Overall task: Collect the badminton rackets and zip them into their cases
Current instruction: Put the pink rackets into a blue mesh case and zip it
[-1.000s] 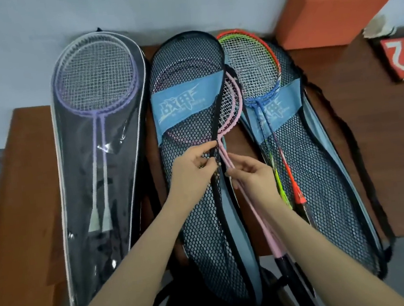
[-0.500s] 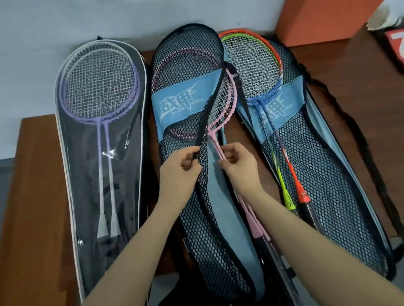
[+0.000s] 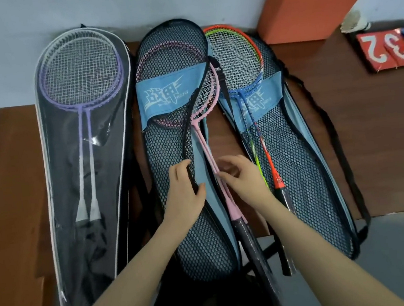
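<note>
Three racket cases are lying side by side on the brown worktop [image 3: 317, 120]. Since a second ago both hands have been sliding nearer along the middle mesh case [image 3: 169, 141], which is still unzipped. The left hand [image 3: 184, 194] is grasping the case's black zipper edge [image 3: 187, 139], thumb curled over it; the right hand [image 3: 242, 181] is pinching the pink rackets [image 3: 203, 137] at their shafts, which are poking out of the opening. At left, purple rackets [image 3: 80, 73] are resting inside a clear-fronted case [image 3: 58, 168]. At right, orange, green and blue rackets are crowding an open mesh case [image 3: 304, 167]. Farther right are sitting an orange block [image 3: 310, 4] and numbered cards [image 3: 389, 51].
</note>
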Tool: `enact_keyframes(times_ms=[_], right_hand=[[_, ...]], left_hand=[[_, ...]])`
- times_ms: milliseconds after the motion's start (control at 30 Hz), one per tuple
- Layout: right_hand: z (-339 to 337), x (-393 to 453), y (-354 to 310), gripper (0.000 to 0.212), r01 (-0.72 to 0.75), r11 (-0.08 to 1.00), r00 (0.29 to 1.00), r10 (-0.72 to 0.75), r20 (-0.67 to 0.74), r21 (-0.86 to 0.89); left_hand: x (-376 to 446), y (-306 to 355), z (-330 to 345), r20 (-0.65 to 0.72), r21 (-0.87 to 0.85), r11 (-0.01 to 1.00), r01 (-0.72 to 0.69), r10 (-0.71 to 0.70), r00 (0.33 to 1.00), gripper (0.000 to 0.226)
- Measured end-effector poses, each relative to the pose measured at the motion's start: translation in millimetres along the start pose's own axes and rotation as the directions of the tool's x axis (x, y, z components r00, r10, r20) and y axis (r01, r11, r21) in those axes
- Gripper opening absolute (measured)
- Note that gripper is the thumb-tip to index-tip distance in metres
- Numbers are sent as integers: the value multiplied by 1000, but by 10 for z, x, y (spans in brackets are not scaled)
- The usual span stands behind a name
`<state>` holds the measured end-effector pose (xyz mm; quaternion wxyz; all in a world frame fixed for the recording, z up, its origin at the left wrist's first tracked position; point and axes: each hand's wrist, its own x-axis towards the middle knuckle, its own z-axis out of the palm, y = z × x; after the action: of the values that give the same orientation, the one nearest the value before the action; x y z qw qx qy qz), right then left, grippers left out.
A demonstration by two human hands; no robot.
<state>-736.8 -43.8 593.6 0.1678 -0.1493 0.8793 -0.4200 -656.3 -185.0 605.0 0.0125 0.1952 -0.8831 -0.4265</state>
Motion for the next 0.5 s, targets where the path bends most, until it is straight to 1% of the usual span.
enact_keyframes(times_ms=[100, 200, 267, 333, 400, 467, 500], right_hand=[[-99, -366, 128, 34, -14, 1000, 999, 14, 31, -8], [-189, -752, 286, 36, -50, 999, 994, 50, 100, -2], [-248, -980, 366, 39, -66, 998, 987, 63, 150, 15], [-303, -1131, 410, 44, -60, 998, 975, 57, 217, 8], [-339, -1188, 436, 51, -29, 999, 954, 41, 297, -45], [-351, -1179, 447, 56, -31, 998, 939, 47, 342, -53], [-349, -1160, 453, 59, -54, 998, 937, 64, 343, -41]], left_hand=[[-301, 37, 147, -36, 7, 1000, -6, 7, 999, 52], [-627, 100, 353, -4, 3, 1000, 31, -31, 1000, 42], [-796, 132, 491, -1, 6, 997, 73, -73, 997, 39], [-881, 169, 579, -49, -7, 993, 114, -114, 992, 39], [-913, 219, 600, -120, -45, 990, 134, -138, 983, 39], [-945, 281, 563, -176, -89, 989, 116, -130, 976, 38], [-974, 305, 534, -198, -95, 991, 95, -112, 974, 37]])
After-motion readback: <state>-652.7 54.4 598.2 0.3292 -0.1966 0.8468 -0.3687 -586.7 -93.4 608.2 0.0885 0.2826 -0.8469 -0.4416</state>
